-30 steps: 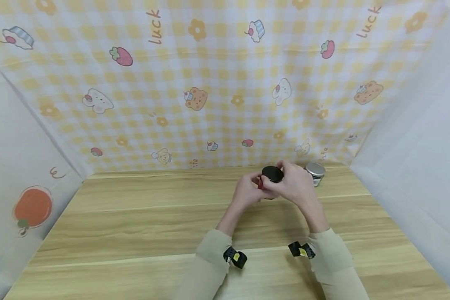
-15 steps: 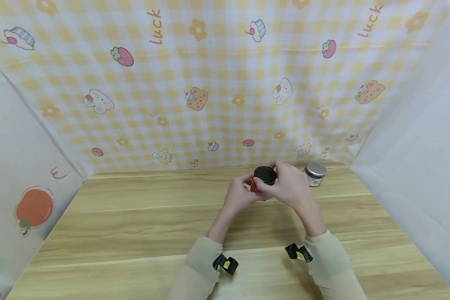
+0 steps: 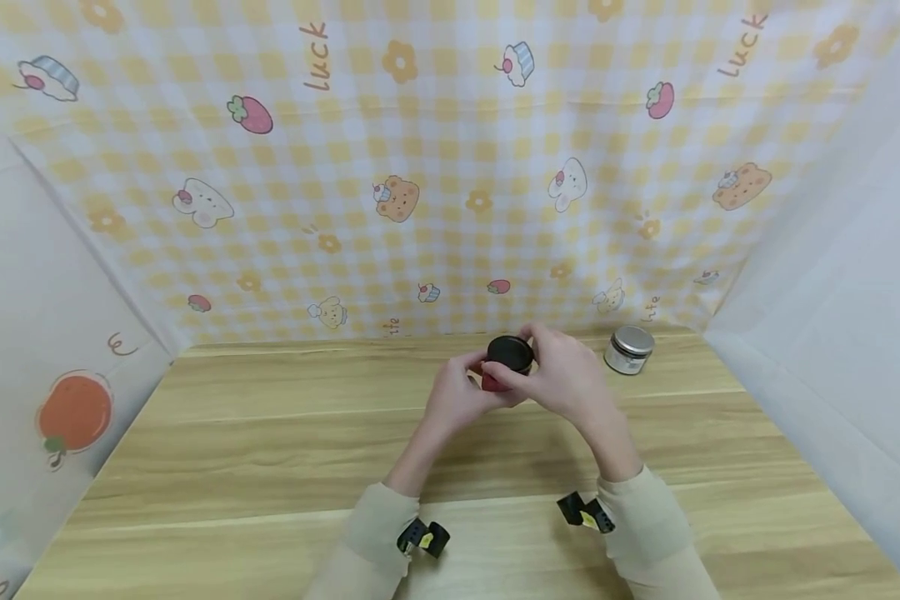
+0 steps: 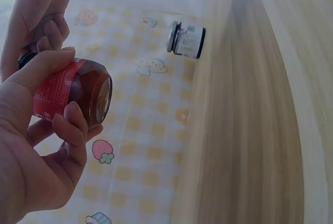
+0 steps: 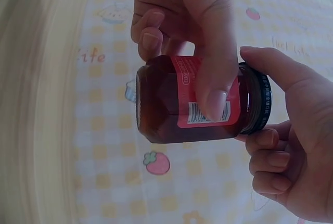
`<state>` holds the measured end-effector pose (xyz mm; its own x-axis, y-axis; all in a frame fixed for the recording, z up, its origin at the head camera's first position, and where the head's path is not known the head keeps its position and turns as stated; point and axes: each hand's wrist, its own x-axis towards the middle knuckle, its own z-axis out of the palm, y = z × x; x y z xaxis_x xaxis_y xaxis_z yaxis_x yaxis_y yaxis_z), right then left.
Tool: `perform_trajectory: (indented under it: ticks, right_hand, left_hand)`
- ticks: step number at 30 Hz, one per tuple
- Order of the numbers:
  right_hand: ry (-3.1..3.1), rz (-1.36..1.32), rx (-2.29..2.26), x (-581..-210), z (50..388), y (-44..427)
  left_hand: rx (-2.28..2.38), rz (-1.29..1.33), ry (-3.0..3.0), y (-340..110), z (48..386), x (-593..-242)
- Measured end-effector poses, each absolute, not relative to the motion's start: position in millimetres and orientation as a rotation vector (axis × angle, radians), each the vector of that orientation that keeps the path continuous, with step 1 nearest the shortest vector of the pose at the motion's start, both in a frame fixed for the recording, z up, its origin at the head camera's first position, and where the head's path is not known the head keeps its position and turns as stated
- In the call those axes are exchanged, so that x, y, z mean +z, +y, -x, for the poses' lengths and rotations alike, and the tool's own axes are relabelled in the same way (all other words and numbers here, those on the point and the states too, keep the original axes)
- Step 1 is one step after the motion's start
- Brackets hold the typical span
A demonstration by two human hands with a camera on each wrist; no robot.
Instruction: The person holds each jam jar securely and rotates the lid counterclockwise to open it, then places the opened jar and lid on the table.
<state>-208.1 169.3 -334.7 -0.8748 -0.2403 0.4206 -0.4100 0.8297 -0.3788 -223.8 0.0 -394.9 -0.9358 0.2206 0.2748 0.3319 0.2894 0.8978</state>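
Observation:
A dark red-brown glass jar (image 5: 161, 104) with a red label and barcode is held upright above the table, its flat base showing in the left wrist view. My left hand (image 3: 457, 396) grips the jar's body, thumb across the label. The jar's black lid (image 3: 510, 353) is pinched at its rim by my right hand (image 3: 566, 375); in the right wrist view the right thumb and fingers (image 5: 270, 161) stand on either side of it. The lid sits on the jar's mouth. Part of the red label (image 3: 495, 382) shows between the hands in the head view.
A second, pale-labelled jar (image 3: 627, 357) with a silver lid stands at the table's back right, right of my right hand. The wood-grain table (image 3: 270, 450) meets a yellow checked cloth backdrop (image 3: 450, 150) behind and white cloth at both sides.
Both hands and the red-labelled jar have moved left together, away from the silver-lidded jar, which now shows whole. The grips look the same.

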Motion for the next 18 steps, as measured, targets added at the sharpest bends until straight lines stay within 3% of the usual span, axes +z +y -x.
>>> perform_trajectory:
  ticks: [18]
  right_hand:
    - [-2.597,-0.599,0.69,-328.4,195.0,141.9]
  left_hand:
    - [-1.589,0.556,-2.351,-31.9,207.0,-390.0]
